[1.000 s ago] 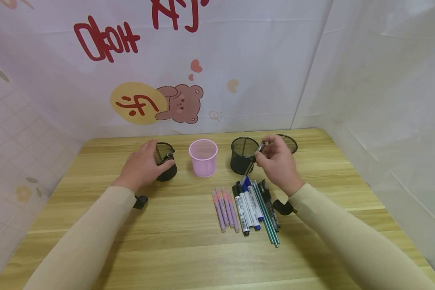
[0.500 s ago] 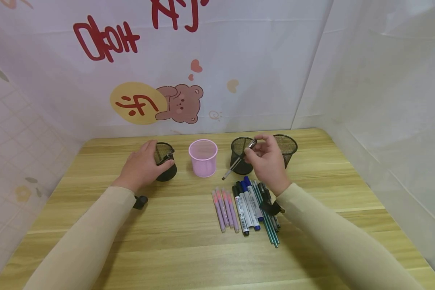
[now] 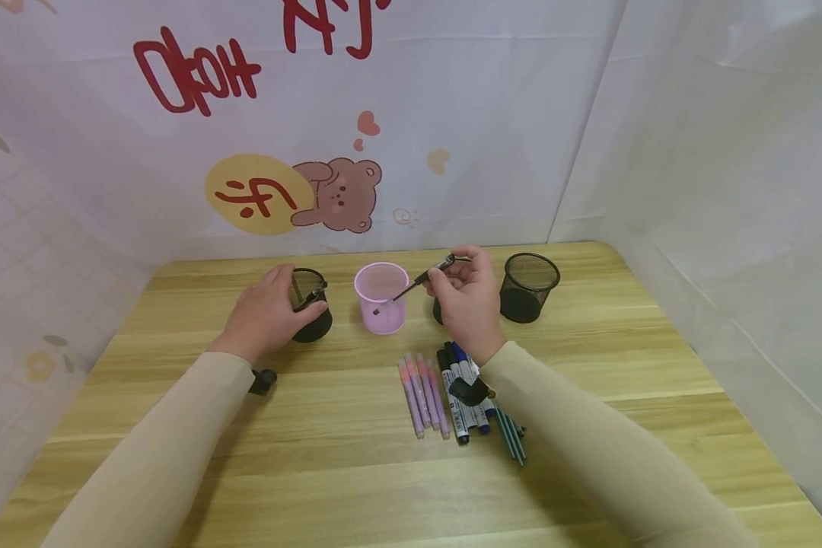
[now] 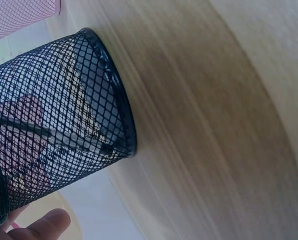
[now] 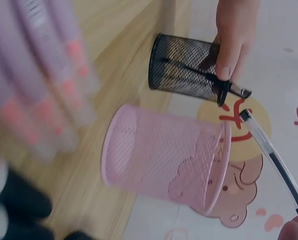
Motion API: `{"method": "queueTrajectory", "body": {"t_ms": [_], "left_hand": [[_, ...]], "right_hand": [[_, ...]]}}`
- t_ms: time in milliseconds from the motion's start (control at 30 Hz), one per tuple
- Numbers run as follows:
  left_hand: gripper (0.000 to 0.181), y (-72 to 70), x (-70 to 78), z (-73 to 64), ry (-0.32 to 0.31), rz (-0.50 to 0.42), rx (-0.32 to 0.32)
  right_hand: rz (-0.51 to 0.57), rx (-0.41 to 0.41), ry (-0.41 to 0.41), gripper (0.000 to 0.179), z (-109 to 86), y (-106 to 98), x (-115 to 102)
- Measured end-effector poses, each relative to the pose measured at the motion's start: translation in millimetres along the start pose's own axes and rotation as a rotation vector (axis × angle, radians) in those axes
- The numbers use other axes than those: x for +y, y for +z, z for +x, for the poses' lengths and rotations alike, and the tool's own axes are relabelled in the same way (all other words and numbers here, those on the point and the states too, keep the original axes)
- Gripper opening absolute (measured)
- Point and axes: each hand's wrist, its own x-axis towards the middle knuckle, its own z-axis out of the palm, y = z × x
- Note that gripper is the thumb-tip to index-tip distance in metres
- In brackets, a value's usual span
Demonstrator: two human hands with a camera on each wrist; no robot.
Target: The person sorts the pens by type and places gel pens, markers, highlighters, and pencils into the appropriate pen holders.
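My left hand (image 3: 260,312) grips a black mesh pen holder (image 3: 315,327) at the far left of the row, thumb and fingers around its upper part. Inside that holder leans a pen (image 4: 74,139), its top sticking out above the rim. My right hand (image 3: 471,308) pinches a black gel pen with a clear barrel (image 5: 271,155) near its upper end. Held aslant, its lower end overlaps the pink mesh pen holder (image 3: 383,313) in the head view. Another black mesh holder (image 3: 438,310) is mostly hidden behind the right hand.
A third black mesh holder (image 3: 529,293) stands at the right. In front of the row lie several purple pens (image 3: 414,396), capped markers (image 3: 456,403) and green pencils (image 3: 510,438), partly under my right forearm. A printed cloth (image 3: 493,137) hangs behind the table.
My right hand has carried the gel pen leftward, from over the markers to beside the pink holder, uncovering the rightmost black holder. The left hand stays on its holder.
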Motion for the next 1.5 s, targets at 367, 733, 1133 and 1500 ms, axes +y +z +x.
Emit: {"method": "queueTrajectory", "body": {"t_ms": [367, 733, 1133, 1500], "left_hand": [[0.104, -0.7, 0.0, 0.4, -0.004, -0.001, -0.002], [0.101, -0.4, -0.9, 0.3, 0.002, -0.007, 0.015], [0.1, 0.6, -1.7, 1.0, 0.014, -0.006, 0.017], [0.102, 3.5, -2.3, 1.5, 0.017, -0.007, 0.036]], "right_hand": [[-0.014, 0.053, -0.014, 0.034, 1.5, 41.8, -5.0], [-0.011, 0.029, -0.009, 0.031, 1.9, 70.3, -5.0], [-0.043, -0.01, 0.007, 0.025, -3.6, 90.7, -0.4], [-0.23, -0.06, -0.012, 0.018, -8.1, 96.7, 4.6]]}}
